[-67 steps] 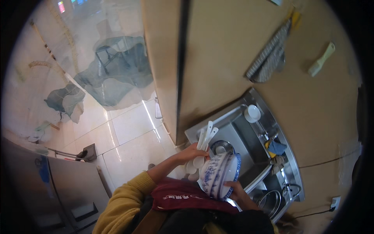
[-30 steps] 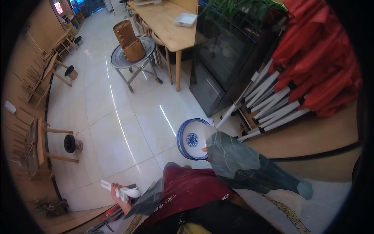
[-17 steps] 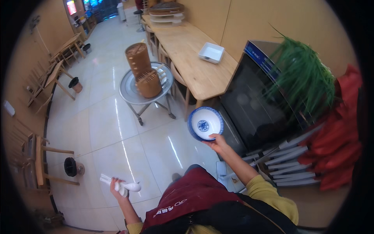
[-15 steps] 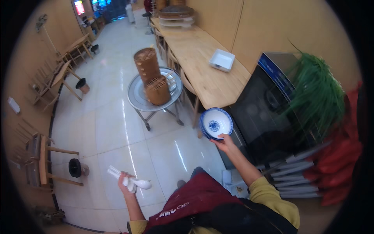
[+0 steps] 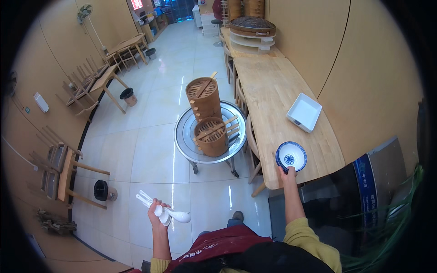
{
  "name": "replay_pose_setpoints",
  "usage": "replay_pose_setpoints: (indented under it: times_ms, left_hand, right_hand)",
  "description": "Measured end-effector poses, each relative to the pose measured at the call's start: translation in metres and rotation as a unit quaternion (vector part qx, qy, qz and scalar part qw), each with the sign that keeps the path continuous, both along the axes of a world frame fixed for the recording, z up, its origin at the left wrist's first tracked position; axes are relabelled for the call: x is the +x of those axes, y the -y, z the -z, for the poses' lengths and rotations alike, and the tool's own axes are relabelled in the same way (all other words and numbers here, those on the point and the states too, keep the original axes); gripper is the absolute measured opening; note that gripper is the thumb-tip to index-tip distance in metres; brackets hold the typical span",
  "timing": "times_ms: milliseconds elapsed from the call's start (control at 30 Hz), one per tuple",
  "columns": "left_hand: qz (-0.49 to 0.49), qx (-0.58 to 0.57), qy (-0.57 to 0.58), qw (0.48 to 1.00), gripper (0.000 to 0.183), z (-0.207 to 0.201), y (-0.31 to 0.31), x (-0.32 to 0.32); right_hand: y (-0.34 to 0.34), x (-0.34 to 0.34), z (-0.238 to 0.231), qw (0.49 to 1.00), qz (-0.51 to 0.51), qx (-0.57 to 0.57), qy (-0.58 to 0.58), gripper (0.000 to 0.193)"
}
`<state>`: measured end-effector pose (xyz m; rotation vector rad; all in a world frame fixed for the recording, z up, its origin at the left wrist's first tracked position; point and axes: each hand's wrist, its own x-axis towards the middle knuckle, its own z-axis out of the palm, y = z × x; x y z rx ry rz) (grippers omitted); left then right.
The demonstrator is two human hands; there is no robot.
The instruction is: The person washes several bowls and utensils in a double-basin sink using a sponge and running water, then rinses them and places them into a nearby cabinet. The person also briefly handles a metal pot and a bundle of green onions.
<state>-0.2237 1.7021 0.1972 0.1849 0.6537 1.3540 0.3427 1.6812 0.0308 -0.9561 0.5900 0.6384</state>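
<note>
My right hand point(image 5: 287, 174) grips a white bowl point(image 5: 297, 157) with a blue patterned rim, thumb at its near edge. A second blue rim shows just under it, so it looks like a stack. The bowl is above the near end of the wooden table point(image 5: 268, 82); I cannot tell whether it touches the top. Lower left, over the floor, my left hand point(image 5: 157, 213) is closed around several white spoons point(image 5: 180, 216) pointing different ways. Farther back on the same table, beyond the bowl, lies a white rectangular tray point(image 5: 306, 112).
A round metal trolley point(image 5: 183, 142) on wheels carries stacked bamboo steamers point(image 5: 212, 144) left of the table. Chairs stand along the table's side. A dark glass-fronted appliance point(image 5: 318, 207) and green leaves point(image 5: 387, 227) are at right. Tables and bins point(image 5: 103, 190) line the left wall.
My view has turned and moved nearer the table. The bowl in my right hand has gone from beside the table's end to above its near end. My left hand still holds the spoons.
</note>
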Motion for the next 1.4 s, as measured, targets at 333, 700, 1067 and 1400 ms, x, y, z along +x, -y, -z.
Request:
replay_pose_setpoints:
  times_ms: [333, 700, 1067, 1400]
  left_hand:
    - [0.059, -0.031, -0.014, 0.998, 0.004, -0.004, -0.038, 0.074]
    - [0.205, 0.051, -0.055, 0.976, 0.015, -0.023, 0.083, 0.094]
    - [0.318, 0.028, 0.011, 0.948, 0.013, 0.008, 0.12, 0.072]
    - [0.216, -0.121, -0.105, 0.963, 0.028, 0.079, 0.124, -0.008]
  right_hand:
    - [0.05, -0.169, -0.078, 0.95, -0.298, 0.028, 0.086, 0.061]
    - [0.111, -0.403, -0.198, 0.946, -0.252, 0.057, 0.195, 0.038]
    - [0.283, -0.315, -0.127, 0.952, -0.135, -0.152, 0.23, 0.045]
    - [0.426, -0.159, -0.109, 0.842, 0.095, -0.481, 0.223, 0.056]
